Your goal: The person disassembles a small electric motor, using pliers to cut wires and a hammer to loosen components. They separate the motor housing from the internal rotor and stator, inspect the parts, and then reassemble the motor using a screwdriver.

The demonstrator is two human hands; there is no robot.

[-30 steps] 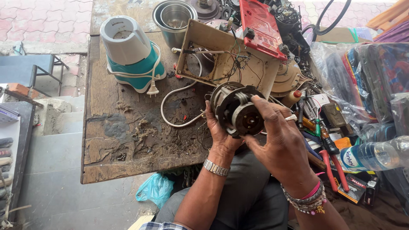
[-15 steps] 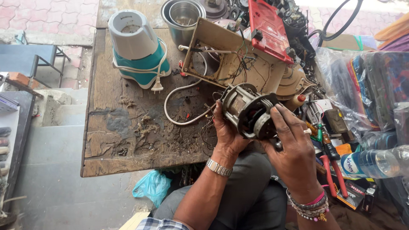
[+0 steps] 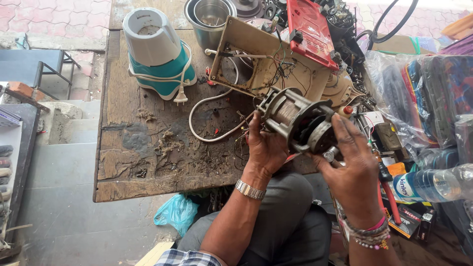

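Note:
I hold an electric motor with a metal frame and copper windings above the near right corner of a worn wooden table. My left hand, with a metal watch on the wrist, grips it from below on its left side. My right hand, wearing bead bracelets, holds its dark end on the right. Thin wires run from the motor toward an opened beige appliance housing lying behind it.
A white and teal mixer base with its coiled cord and plug stands at the back left. Steel jars and a red panel lie behind. Tools, plastic bags and a water bottle crowd the right. A blue bag lies below.
The motor has turned in my hands, its windings now facing up left. My right hand has slid from over its face to its right end.

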